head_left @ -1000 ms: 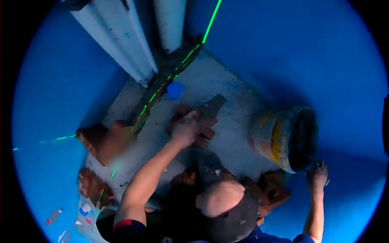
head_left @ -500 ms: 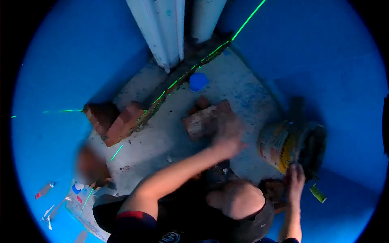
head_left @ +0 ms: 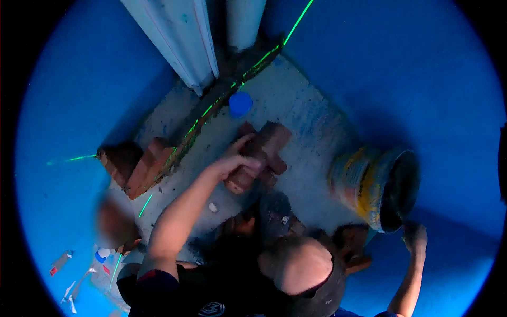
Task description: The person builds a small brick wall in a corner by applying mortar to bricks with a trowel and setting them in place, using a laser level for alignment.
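My left hand [head_left: 237, 161] is curled around a reddish brick [head_left: 259, 145] in a small pile at the centre, thumb across its upper face. My right hand [head_left: 414, 235] is at the lower lip of a tipped-looking, paint-smeared yellow bucket [head_left: 359, 185], fingers curled on something small that I cannot make out. The bucket's dark mouth faces right. Just behind the brick pile sits a blue round object [head_left: 240, 104], and a small white round object [head_left: 213, 206] lies below it on the concrete.
A dark ledge [head_left: 214, 105] crosses diagonally under a green laser line. White pipes [head_left: 243, 21] and a long white profile [head_left: 174, 37] stand behind it. More bricks [head_left: 145, 174] sit at left; blue walls flank both sides, scraps lie lower left. My body fills the lower centre.
My left hand has shifted left onto the brick, which now sits at another angle. My right hand dipped inward, then moved back out right to the bucket's rim. The view has shifted slightly.
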`<state>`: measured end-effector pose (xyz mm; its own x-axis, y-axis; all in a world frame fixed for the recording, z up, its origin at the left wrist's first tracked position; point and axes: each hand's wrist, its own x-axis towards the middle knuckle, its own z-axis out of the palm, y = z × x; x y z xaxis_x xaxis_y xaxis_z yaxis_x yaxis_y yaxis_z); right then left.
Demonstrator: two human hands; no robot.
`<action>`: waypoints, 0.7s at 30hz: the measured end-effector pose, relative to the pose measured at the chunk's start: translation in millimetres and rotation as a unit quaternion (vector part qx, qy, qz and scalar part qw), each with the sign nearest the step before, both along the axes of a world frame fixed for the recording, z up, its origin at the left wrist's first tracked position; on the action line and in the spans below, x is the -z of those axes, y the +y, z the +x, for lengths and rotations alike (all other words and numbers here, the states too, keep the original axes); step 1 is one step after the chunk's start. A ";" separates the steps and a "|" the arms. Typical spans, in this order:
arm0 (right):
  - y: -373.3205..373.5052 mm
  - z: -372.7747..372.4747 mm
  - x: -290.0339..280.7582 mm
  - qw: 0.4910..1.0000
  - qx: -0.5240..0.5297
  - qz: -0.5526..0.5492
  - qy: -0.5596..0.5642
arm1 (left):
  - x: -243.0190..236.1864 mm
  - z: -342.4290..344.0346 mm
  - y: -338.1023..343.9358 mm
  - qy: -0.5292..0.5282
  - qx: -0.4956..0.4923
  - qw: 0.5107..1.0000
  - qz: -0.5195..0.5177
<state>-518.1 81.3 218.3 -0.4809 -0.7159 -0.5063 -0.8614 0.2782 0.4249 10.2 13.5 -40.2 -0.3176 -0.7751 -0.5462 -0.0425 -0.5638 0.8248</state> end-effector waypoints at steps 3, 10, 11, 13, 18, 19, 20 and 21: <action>-13.4 25.5 17.1 0.994 -0.065 0.047 0.071 | 3.4 51.0 17.4 0.369 -0.106 0.894 0.231; -11.6 2.2 36.2 0.994 -0.029 -0.014 -0.105 | -38.3 46.2 10.1 0.451 -0.261 0.841 0.144; -9.3 -13.8 36.5 0.993 -0.037 -0.022 -0.107 | -46.6 40.5 7.7 0.457 -0.261 0.840 0.137; -6.9 -25.1 31.3 0.977 -0.195 0.076 -0.051 | -53.5 29.5 8.2 0.469 -0.255 0.835 0.134; -11.9 -11.0 12.6 0.987 0.013 0.096 -0.126 | -53.7 12.8 5.0 0.526 -0.215 0.814 0.119; -16.0 9.7 7.9 0.982 0.108 0.082 -0.135 | -54.5 7.2 2.6 0.496 -0.233 0.829 0.112; -20.0 32.7 1.7 0.967 0.202 0.058 -0.142 | -56.9 2.1 -4.0 0.466 -0.246 0.844 0.099; -19.5 43.6 -3.1 0.952 0.262 0.038 -0.153 | -47.8 -1.7 -7.3 0.469 -0.242 0.844 0.098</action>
<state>-474.5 61.8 221.4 -0.5827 -0.3744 -0.7213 -0.7002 0.6818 0.2119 8.5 6.2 7.6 -0.3544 -0.8615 -0.3638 0.8508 -0.4584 0.2568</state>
